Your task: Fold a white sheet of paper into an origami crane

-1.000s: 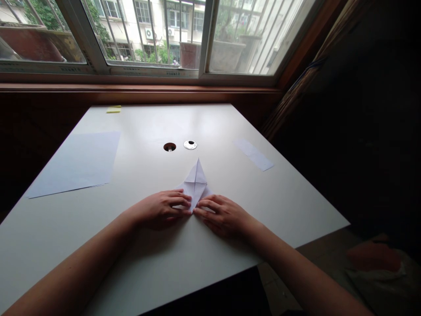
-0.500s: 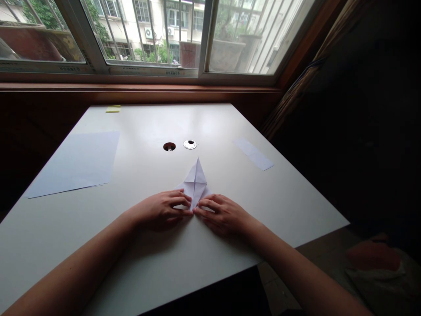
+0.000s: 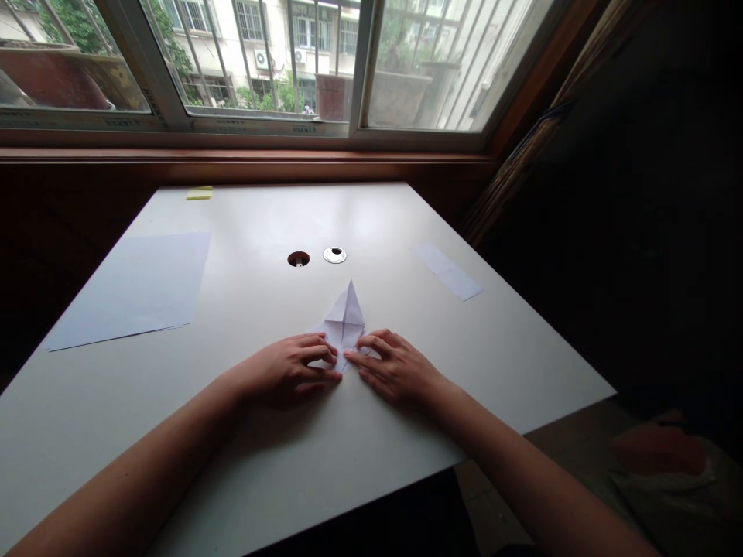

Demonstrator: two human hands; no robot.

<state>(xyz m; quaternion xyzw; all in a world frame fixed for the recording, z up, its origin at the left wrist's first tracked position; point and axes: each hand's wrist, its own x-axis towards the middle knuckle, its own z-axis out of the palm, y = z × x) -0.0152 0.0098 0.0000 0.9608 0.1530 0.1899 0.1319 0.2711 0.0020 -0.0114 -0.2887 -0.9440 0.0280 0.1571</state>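
A folded white paper [image 3: 346,309] lies on the white table in front of me, its tall point aimed at the window and flaps showing at its sides. My left hand [image 3: 296,365] rests on its lower left part, thumb near the bottom tip and fingers curved over the edge. On the other side, my right hand [image 3: 395,365] has its fingertips on the lower right edge. Both hands press and grip the paper from the two sides; they cover parts of its lower flaps.
White sheets [image 3: 133,286] lie at the left, and a paper strip [image 3: 446,271] at the right. Yellow sticky notes [image 3: 200,193] sit by the far edge. A round cable hole [image 3: 298,259] opens in the table [image 3: 261,480], its metal cover [image 3: 335,255] beside it.
My right hand has shifted slightly up along the paper's right edge, away from the bottom tip. The left hand stays nearly in place.
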